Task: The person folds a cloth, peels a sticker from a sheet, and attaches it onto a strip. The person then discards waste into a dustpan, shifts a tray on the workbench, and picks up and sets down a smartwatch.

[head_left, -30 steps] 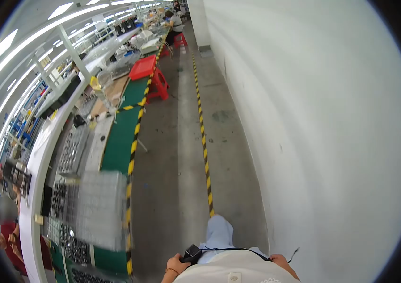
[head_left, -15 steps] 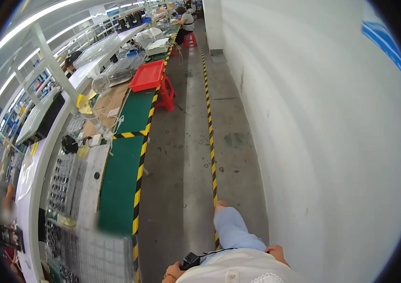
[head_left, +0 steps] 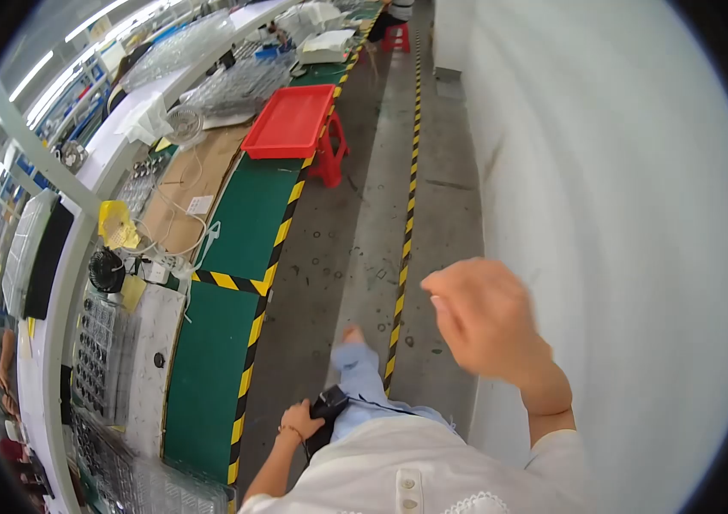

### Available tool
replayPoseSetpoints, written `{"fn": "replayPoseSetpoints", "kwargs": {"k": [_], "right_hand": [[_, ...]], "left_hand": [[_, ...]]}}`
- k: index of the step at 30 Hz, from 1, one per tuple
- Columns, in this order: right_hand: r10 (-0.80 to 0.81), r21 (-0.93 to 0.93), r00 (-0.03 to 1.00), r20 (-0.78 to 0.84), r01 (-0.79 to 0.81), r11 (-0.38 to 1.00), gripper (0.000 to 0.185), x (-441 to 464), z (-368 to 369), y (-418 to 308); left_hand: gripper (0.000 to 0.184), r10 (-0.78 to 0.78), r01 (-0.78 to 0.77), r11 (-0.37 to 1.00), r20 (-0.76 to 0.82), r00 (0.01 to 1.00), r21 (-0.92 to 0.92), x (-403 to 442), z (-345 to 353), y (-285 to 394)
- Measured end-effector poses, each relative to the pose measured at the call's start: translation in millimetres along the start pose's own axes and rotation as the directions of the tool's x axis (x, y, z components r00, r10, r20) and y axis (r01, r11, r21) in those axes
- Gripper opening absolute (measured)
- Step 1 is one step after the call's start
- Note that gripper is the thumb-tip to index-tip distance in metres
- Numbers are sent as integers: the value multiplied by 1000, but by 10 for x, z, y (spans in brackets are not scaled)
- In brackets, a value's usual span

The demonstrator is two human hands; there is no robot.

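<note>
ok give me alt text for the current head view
The left hand holds a black device at the waist; the right hand is raised, loosely curled. A red tray sits on a green bench to the left; a white wall stands right.

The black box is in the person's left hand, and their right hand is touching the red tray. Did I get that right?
Not quite: the head view shows the right hand raised in front of the body, apart from the red tray. The black box is in the left hand.

Wearer's two hands [head_left: 299, 419] [head_left: 488, 324] and one red tray [head_left: 292, 120] show.
</note>
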State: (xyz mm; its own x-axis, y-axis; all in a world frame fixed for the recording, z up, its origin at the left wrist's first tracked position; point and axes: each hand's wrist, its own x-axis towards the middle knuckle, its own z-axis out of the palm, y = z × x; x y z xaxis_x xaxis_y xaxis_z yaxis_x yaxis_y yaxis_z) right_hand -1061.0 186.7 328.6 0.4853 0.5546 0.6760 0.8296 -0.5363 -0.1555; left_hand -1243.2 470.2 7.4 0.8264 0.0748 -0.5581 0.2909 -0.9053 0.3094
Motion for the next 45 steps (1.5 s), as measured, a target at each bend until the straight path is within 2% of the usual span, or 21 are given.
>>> {"fn": "replayPoseSetpoints", "kwargs": {"k": [1,2,3,6,9,12,16,17,19,22,25,27,32,35,38,39,41,42,44,45], "right_hand": [[35,148,994,-103,-20,989,23,310,-79,57],[151,164,986,-75,-137,977,10,600,-207,49],[210,160,977,-46,-200,967,10,822,-238,120],[166,74,986,-14,-165,984,11,1295,-74,595],[173,30,985,24,-173,984,11,1667,128,1235],[188,3,981,48,-188,982,12,1947,257,1909],[239,-42,970,45,-237,971,13,2175,357,2801],[251,-52,967,42,-249,967,14,2213,377,3047],[269,-70,962,40,-266,961,14,2317,419,3782],[254,-47,967,32,-253,966,15,2493,428,4591],[272,-22,962,31,-272,962,16,2784,433,5352],[269,-11,962,33,-269,963,17,2993,491,5827],[202,92,974,97,-211,973,19,3556,869,6783],[142,123,981,134,-159,980,20,3913,1204,7160],[90,105,970,228,-116,988,22,4276,1568,7408],[67,92,951,301,-99,991,16,4328,1692,7512],[31,129,927,373,-85,988,18,4505,2068,7828],[35,172,932,361,-103,980,18,4609,2315,8021],[210,101,860,466,-287,953,19,4834,2734,8349],[155,128,866,476,-243,962,19,4884,2935,8511]], "left_hand": [[47,35,-35,999,13,999,17,330,-84,78],[46,27,-28,999,41,999,27,657,-207,178],[46,17,-20,999,78,997,43,940,-340,262],[47,33,-45,996,146,989,82,1841,-821,549],[53,64,-91,989,212,975,120,2569,-1711,895],[54,110,-138,977,169,979,161,3268,-2319,1385],[42,289,-315,919,138,947,238,4247,-2991,2093],[42,291,-320,915,149,945,247,4532,-3141,2252],[38,407,-435,847,156,900,304,5303,-3412,2785],[37,405,-419,865,108,908,276,5828,-3621,3241],[37,364,-399,889,183,913,222,6105,-3886,3642],[37,416,-440,894,207,886,88,6291,-4046,3813],[39,256,-262,965,149,955,25,6727,-4311,3892],[40,140,-140,990,208,968,-18,7130,-4515,3879],[40,81,-82,997,177,981,-3,7637,-4664,3730],[40,67,-63,998,151,986,-28,7764,-4825,3714],[40,-13,15,991,17,1000,-134,7937,-5068,3718],[41,-10,-8,961,-61,998,-277,8019,-5174,3680],[41,-70,8,934,-160,985,-356,8143,-5282,3572],[41,-107,6,915,-230,967,-402,8163,-5317,3524]]}}
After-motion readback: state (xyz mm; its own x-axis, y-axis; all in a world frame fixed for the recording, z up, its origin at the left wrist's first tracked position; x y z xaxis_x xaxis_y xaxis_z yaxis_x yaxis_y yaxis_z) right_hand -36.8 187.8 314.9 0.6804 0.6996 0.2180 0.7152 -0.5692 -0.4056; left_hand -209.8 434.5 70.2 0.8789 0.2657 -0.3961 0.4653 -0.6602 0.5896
